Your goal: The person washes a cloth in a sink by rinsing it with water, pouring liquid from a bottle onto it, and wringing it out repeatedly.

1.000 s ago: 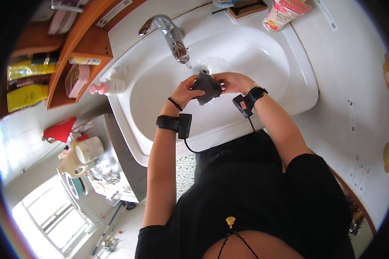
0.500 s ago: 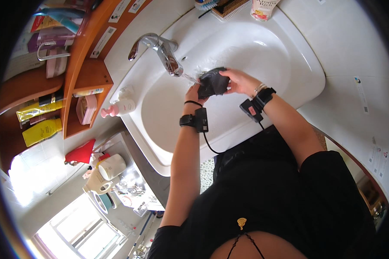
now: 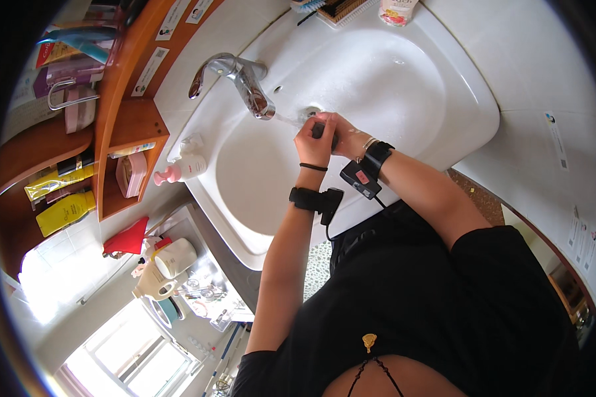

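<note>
we count two hands, one left hand (image 3: pixel 313 146) and one right hand (image 3: pixel 349 137), and one dark cloth (image 3: pixel 318 130). around them we find one sink (image 3: pixel 245 192), one faucet (image 3: pixel 248 88), one pink-topped pump bottle (image 3: pixel 191 165), two yellow packages (image 3: pixel 66 213), two black wrist straps (image 3: pixel 304 198), one gold pendant (image 3: pixel 369 342) and one window (image 3: pixel 129 357).

Left grip (image 3: pixel 313 143) and right grip (image 3: pixel 352 141) have bunched the dark cloth (image 3: pixel 318 130)

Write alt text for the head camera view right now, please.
A person's left hand and right hand clutch a bunched dark cloth over a white sink while water runs from a chrome faucet. A pink-pump bottle sits on the sink's left rim.
</note>
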The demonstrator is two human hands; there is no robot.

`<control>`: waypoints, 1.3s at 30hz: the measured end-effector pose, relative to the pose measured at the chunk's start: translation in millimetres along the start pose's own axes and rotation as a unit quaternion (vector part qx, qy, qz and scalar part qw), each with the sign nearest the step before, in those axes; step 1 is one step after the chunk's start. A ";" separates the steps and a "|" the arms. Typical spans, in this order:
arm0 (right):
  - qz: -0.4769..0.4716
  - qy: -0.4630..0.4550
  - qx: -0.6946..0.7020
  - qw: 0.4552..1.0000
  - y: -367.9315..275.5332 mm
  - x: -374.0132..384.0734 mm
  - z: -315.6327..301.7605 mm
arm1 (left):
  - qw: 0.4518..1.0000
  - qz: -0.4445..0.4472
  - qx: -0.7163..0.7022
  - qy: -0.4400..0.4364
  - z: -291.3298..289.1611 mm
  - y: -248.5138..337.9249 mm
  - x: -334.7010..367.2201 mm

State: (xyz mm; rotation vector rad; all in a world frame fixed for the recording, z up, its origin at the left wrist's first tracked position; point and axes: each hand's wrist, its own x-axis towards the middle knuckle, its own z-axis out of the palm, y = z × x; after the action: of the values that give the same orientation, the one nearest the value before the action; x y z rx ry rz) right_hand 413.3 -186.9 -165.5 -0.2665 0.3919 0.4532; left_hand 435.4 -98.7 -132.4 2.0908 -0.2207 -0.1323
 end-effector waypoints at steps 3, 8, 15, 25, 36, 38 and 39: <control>-0.009 -0.001 0.029 1.000 13.3 4.8 -5.5 | 0.993 0.042 0.104 -0.038 -1.2 -4.2 5.2; -0.033 0.134 -0.009 0.990 22.1 15.1 17.4 | 0.955 0.156 0.249 0.040 -2.6 -44.1 22.9; 0.023 0.137 -0.112 0.984 10.7 -2.1 3.8 | 0.959 -0.233 0.113 0.119 -38.1 -96.8 41.4; -0.178 0.009 -0.388 0.904 -8.1 12.8 -16.0 | 0.904 -0.213 -0.369 -0.044 -1.5 -3.3 23.0; -0.078 0.115 -0.003 0.990 9.3 11.2 23.8 | 0.969 0.155 0.183 0.053 5.7 -19.0 28.1; -0.071 0.117 -0.017 0.990 9.4 11.1 19.6 | 0.950 0.150 0.269 0.055 4.7 -25.6 31.6; -0.065 0.119 -0.030 0.990 8.5 10.9 17.7 | 0.950 0.149 0.271 0.056 3.8 -27.5 34.2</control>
State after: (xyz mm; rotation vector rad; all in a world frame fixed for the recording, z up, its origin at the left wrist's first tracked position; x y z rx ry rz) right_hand 423.8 -169.6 -155.7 -0.4045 0.5914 0.3048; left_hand 470.9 -95.6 -158.2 2.5664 -0.5499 0.2572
